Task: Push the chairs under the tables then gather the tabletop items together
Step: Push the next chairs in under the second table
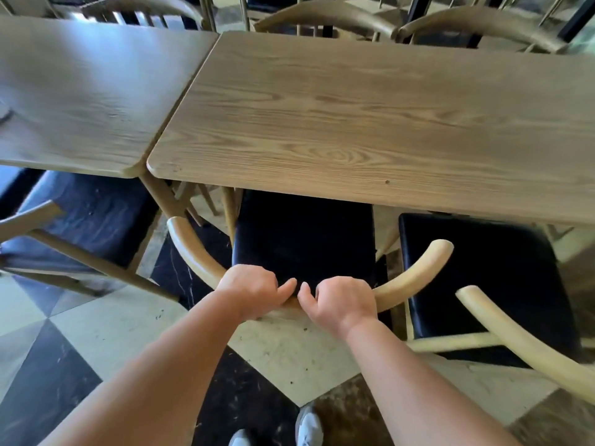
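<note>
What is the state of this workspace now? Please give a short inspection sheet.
Surface: two wooden tables side by side, tops mostly bare.
Job's things: middle chair partly under the table; right chair and left chair also partly out.
Clutter: a round item at the left edge, unclear.
Grippers: left hand and right hand grip the middle chair's back rail.
Cables: nothing seen.
Surroundings: chequered floor; more chairs beyond.

The tables are light brown with wavy wood grain. Beside them, the chairs have pale wooden frames and black seats. The floor shows cream and black triangles.
</note>
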